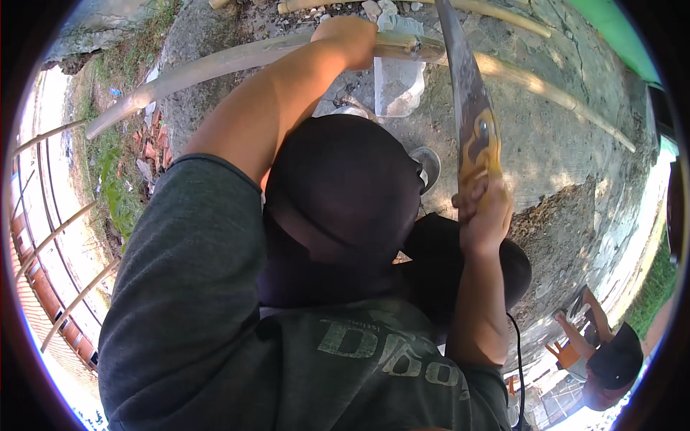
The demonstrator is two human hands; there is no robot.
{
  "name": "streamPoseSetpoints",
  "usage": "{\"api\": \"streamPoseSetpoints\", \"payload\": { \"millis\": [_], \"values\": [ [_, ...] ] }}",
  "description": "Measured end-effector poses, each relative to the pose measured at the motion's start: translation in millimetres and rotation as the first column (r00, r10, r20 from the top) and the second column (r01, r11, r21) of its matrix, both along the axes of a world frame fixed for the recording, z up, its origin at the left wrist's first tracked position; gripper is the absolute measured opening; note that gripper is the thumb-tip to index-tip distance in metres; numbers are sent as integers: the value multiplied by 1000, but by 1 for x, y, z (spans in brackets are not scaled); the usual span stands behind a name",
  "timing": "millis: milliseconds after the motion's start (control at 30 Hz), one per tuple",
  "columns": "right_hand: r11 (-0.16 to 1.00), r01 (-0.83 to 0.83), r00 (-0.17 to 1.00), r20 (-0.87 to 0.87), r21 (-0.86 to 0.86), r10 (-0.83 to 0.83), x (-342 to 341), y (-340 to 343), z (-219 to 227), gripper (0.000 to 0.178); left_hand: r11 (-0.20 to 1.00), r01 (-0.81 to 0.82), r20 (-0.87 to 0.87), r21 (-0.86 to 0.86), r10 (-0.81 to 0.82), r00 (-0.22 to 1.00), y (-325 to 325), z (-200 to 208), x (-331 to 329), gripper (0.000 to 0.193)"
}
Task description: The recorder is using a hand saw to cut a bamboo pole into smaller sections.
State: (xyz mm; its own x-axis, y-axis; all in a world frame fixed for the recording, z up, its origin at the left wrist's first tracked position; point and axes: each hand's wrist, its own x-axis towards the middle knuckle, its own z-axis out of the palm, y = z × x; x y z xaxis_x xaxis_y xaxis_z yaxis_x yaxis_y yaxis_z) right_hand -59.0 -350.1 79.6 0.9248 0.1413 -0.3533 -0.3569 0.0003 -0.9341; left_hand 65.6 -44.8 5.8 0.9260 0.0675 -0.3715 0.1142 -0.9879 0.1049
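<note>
A long bamboo pole (215, 66) runs across the upper part of the head view, over a pale block (399, 90) on the ground. My left hand (351, 39) is closed around the pole, just left of a darker stretch near a joint. In my right hand (487, 215) is a handsaw (467, 90), gripped by its yellow handle. Its blade points away from me and crosses the pole to the right of my left hand. Whether the teeth touch the bamboo, I cannot tell. My dark-clad knee (345, 187) hides part of the ground between my arms.
Another bamboo pole (496, 10) lies at the far edge, among stone rubble. A round grey container (429, 169) shows beside my knee. Broken reddish pieces (152, 140) lie to the left. At lower right is another person (611, 359) in a dark cap. The concrete ground (539, 144) is cracked.
</note>
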Motion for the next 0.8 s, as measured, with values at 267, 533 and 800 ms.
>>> {"api": "streamPoseSetpoints", "payload": {
  "millis": [267, 533, 800],
  "values": [
    [985, 165, 981, -114, 47, -159, 84, 40, -1, 37, 999, 35, 43, -17, -35, 998, -10, -1, 6, 36],
    [993, 102, 992, -85, 58, -97, 10, 11, -5, 39, 1000, 29, 16, -4, -29, 999, -10, -4, -6, 38],
    [988, 85, 984, -166, 128, -63, 33, 2, -9, 41, 1000, 17, -55, 3, -17, 998, 3, -7, 2, 39]
  ]
}}
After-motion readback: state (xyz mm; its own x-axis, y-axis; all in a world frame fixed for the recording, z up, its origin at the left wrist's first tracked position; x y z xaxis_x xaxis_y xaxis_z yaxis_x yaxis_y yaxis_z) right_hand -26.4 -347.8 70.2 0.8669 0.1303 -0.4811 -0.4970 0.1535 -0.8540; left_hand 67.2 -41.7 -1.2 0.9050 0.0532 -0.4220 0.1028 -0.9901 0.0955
